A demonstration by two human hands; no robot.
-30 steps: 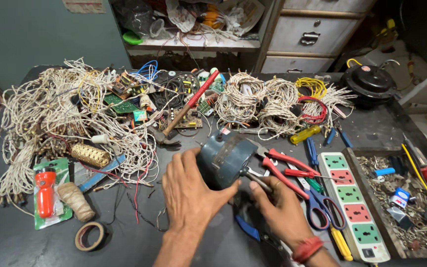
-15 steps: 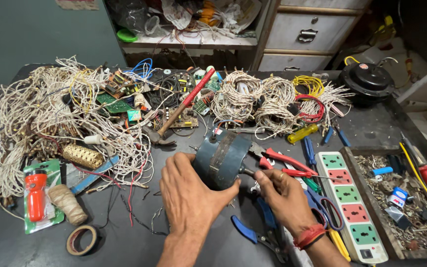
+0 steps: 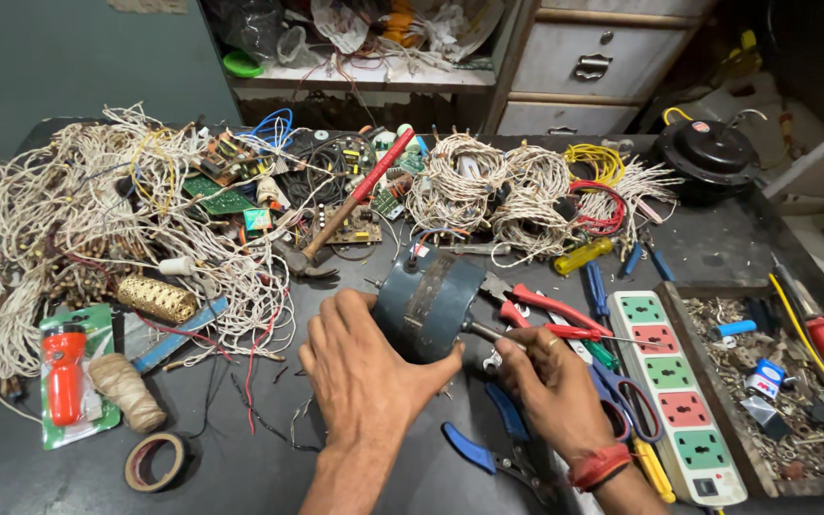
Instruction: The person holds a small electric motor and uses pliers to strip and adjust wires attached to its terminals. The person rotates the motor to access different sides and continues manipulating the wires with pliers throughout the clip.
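Observation:
A blue-grey electric motor [image 3: 428,301] lies on its side on the dark workbench, its shaft pointing right. My left hand [image 3: 362,367] grips the motor's near side. My right hand [image 3: 550,377], with a red band at the wrist, holds the shaft end between its fingertips. Red-handled pliers [image 3: 550,310] and a red-handled screwdriver [image 3: 588,334] lie just beyond my right hand. Blue-handled pliers [image 3: 488,448] rest on the bench between my wrists.
Tangled white wire [image 3: 97,210] covers the bench's left side, coiled wire bundles [image 3: 488,191] the back. A hammer [image 3: 340,219], a power strip [image 3: 679,401], a tray of small parts [image 3: 774,401], an orange torch [image 3: 64,372], a tape roll [image 3: 154,463] and a twine spool [image 3: 126,391] surround me.
The view has shifted slightly. My hands keep hold of the motor, which has turned a little, with my right hand now at the shaft end.

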